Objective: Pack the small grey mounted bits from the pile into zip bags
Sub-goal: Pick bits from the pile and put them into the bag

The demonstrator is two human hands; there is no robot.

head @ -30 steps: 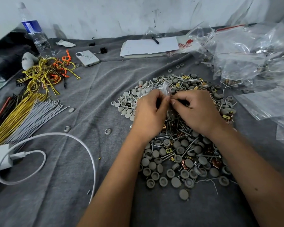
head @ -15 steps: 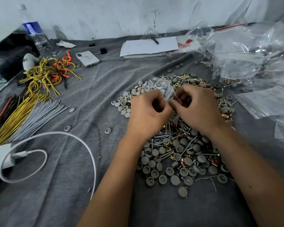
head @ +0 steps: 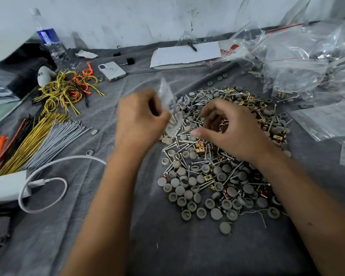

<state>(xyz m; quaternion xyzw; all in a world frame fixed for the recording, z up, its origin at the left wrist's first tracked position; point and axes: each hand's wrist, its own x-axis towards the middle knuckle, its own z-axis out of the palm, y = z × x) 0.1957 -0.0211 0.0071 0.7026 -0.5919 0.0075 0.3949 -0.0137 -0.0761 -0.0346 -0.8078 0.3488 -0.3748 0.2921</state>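
A pile of small grey round bits [head: 209, 188], mixed with screws and gold clips, lies on the grey cloth [head: 167, 251] in the middle. My left hand [head: 139, 122] grips a small clear zip bag [head: 170, 108] at the pile's left edge; the bag stands up above my fist and is blurred. My right hand [head: 229, 128] hovers over the pile with fingers curled and thumb stretched left, apart from the bag. I cannot see anything between its fingers.
Clear zip bags [head: 311, 62], some filled, heap at the right and back right. A notepad [head: 185, 54] with a pen, a phone [head: 112, 71] and a water bottle [head: 52, 44] are at the back. Bundled wires [head: 40, 134] and a white charger cable [head: 48, 182] lie left.
Both hands held the bag together before. Now my left hand has carried the bag leftward and my right hand has let go of it and stays over the pile.
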